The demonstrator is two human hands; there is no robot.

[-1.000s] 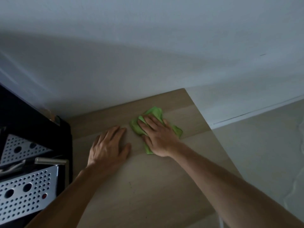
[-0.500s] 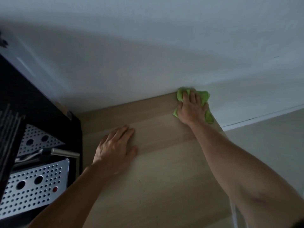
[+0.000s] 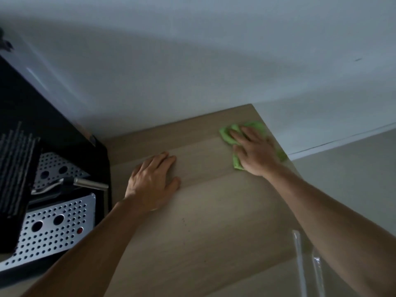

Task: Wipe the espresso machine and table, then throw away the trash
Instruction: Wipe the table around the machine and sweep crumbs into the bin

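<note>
Light wood-grain table [image 3: 214,232] is running up to a plain white wall [image 3: 192,61], dim lighting. Versus half a second back: right hand [image 3: 255,153] is dragging the green cloth [image 3: 227,136] off the far right corner at the wall and back along the right edge. Left hand [image 3: 152,181] is sitting in the same spot. Right hand is pressing flat on the cloth, fingers straight and spread. The cloth is soft and bunched, poking out ahead of the fingers and beside the thumb. Left hand is lying palm-down on bare wood, fingers together, holding nothing, well apart from the right. Espresso machine [image 3: 53,228] is standing at the left: black body, perforated silver metal panels, a round metal steam wand [image 3: 90,183] sticking out. Dark specks [image 3: 183,220] are lying mid-table. Something clear [image 3: 300,264] is showing at bottom right, can't tell what.
</note>
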